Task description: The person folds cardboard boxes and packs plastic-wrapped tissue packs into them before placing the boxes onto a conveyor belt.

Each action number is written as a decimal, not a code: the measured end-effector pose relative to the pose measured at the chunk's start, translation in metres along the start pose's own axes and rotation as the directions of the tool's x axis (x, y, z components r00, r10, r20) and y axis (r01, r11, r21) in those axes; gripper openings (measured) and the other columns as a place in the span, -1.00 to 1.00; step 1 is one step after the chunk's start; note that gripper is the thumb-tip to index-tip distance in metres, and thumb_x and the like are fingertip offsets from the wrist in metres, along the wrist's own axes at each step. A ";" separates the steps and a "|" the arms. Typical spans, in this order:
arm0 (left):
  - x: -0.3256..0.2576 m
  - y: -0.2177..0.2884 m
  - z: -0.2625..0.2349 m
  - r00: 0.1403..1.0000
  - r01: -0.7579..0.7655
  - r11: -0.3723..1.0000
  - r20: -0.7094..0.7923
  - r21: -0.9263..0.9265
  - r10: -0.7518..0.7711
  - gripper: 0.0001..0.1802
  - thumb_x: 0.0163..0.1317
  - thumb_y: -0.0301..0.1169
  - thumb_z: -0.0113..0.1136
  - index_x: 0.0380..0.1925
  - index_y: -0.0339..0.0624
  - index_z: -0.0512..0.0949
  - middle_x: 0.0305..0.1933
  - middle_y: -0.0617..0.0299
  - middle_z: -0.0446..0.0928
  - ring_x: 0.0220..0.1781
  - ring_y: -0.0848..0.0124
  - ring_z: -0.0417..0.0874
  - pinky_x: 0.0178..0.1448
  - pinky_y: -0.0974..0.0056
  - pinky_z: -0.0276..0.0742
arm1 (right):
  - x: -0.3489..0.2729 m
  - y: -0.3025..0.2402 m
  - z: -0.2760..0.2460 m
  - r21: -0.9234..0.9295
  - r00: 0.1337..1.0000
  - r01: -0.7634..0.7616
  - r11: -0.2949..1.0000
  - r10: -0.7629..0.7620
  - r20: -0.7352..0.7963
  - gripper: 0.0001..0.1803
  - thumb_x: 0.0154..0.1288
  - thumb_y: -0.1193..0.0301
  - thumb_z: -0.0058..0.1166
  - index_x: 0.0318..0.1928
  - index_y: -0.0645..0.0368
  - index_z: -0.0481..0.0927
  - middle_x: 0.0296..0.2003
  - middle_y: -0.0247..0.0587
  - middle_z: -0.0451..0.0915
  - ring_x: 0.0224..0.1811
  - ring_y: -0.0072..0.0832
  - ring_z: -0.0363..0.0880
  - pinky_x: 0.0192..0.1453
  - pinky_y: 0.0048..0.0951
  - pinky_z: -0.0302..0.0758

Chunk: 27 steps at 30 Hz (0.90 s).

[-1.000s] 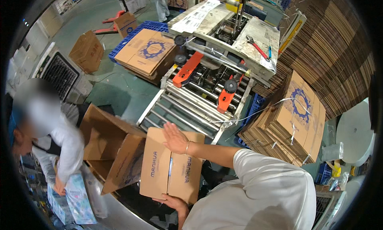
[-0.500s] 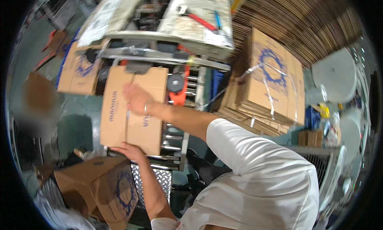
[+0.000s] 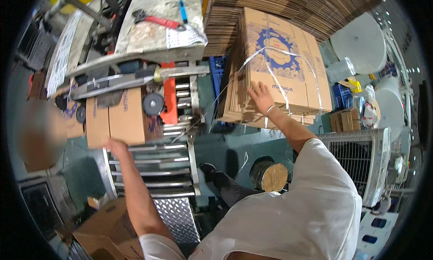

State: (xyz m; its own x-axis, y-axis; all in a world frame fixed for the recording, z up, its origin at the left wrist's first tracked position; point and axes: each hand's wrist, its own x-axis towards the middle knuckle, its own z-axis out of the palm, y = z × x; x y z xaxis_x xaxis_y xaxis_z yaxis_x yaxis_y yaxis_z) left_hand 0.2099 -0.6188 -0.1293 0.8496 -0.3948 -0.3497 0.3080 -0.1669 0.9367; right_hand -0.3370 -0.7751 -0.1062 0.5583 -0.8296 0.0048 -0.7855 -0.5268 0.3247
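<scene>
On the roller conveyor a closed cardboard box (image 3: 127, 120) lies partly under a machine's crossbar, a black wheel beside it. My left hand (image 3: 118, 148) touches the box's near edge, fingers laid against the cardboard and slightly blurred. To the right stands a stack of flattened cardboard boxes (image 3: 300, 86) with blue printing, white strapping lying loosely across its top. My right hand (image 3: 261, 97) rests on the stack's near left corner, fingers spread and gripping nothing.
A red-handled wrench (image 3: 162, 22) lies on the machine's worn top. Bare rollers (image 3: 155, 161) and a diamond-plate step (image 3: 176, 217) lie nearer me. A strapping spool (image 3: 273, 175) stands on the floor. An opened box (image 3: 106, 233) sits lower left; a person (image 3: 40, 136) is at far left.
The box has moved farther under the crossbar, baring rollers near me. My right hand has left the box and come onto the stack; my left stays at the box's near edge. The view has shifted right.
</scene>
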 end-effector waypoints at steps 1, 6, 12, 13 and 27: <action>-0.023 0.038 0.017 0.984 0.165 0.983 0.060 0.074 -0.170 -0.26 0.27 0.02 -0.27 0.31 0.06 -0.31 0.23 0.04 0.16 0.03 0.23 0.36 0.04 0.05 0.26 | -0.005 0.010 0.008 -0.054 0.998 0.044 0.998 -0.046 -0.038 -0.42 0.02 0.35 0.01 0.14 -0.01 0.27 0.20 -0.08 0.16 0.21 -0.05 0.10 0.23 0.09 0.02; -0.046 0.005 -0.015 0.942 0.071 0.991 0.319 0.112 -0.104 -0.37 0.24 0.07 -0.20 0.23 0.02 0.10 0.02 0.12 0.37 -0.03 0.29 0.43 -0.05 0.13 0.31 | -0.017 0.020 -0.013 0.139 0.994 0.113 0.984 -0.111 -0.021 -0.53 0.03 0.46 -0.07 0.05 0.03 0.33 0.08 0.00 0.25 0.13 -0.08 0.20 0.22 -0.04 0.11; -0.182 -0.067 -0.067 0.772 0.232 0.897 0.489 0.377 -0.405 -0.65 0.20 -0.17 0.04 -0.17 -0.21 0.44 -0.41 0.25 0.52 -0.44 0.48 0.53 -0.37 0.44 0.41 | -0.073 0.061 -0.104 0.302 0.991 -0.131 0.944 0.123 0.044 -0.48 -0.13 0.70 -0.11 -0.03 0.31 0.24 -0.15 0.11 0.42 -0.04 -0.09 0.39 0.01 -0.28 0.40; -0.199 -0.079 -0.077 0.778 0.244 0.871 0.449 0.427 -0.439 -0.63 0.19 -0.17 0.07 -0.17 -0.26 0.44 -0.43 0.27 0.51 -0.47 0.46 0.53 -0.37 0.45 0.42 | -0.091 0.060 -0.130 0.293 0.996 -0.047 0.955 0.068 -0.062 -0.53 -0.14 0.70 -0.12 -0.09 0.32 0.26 -0.27 0.09 0.45 -0.17 -0.10 0.46 -0.07 -0.27 0.44; -0.543 0.135 -0.035 0.118 -0.371 0.826 0.861 -0.424 0.495 -0.70 0.00 -0.43 0.22 -0.20 -0.22 0.53 -0.20 0.11 0.53 -0.17 0.36 0.54 -0.13 0.34 0.43 | -0.344 -0.030 -0.539 0.360 0.775 0.456 0.814 -0.164 -0.610 -0.62 0.04 0.43 0.00 -0.08 0.32 0.45 -0.18 0.02 0.53 -0.18 -0.25 0.54 0.01 -0.37 0.40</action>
State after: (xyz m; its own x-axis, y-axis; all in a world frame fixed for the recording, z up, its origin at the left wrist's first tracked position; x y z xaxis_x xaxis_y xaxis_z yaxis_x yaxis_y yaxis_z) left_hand -0.1946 -0.3957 0.1877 -0.1160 -0.9068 0.4054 0.1207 0.3922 0.9119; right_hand -0.3615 -0.3741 0.3920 0.7244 -0.4436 0.5277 -0.4807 -0.8737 -0.0745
